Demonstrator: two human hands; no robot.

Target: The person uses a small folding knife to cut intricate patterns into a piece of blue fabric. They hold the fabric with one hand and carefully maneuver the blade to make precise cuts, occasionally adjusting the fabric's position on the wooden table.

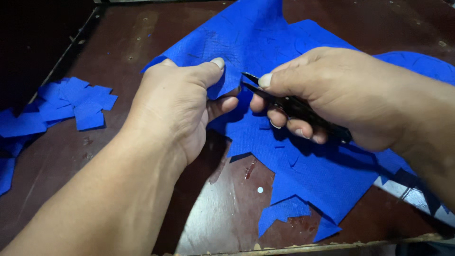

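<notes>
Two hands meet over the blue fabric sheet [303, 175], which lies on the dark wooden table [227, 208]. My left hand [182, 109] pinches a fold of it between thumb and fingers; my right hand [332, 95] is closed round small black snips [294, 106], blades narrowly parted at the edge. I judge cutting well underway: the sheet's edges are jagged, yet much stays whole. Farther left sits a pile of cut blue squares [71, 102].
</notes>
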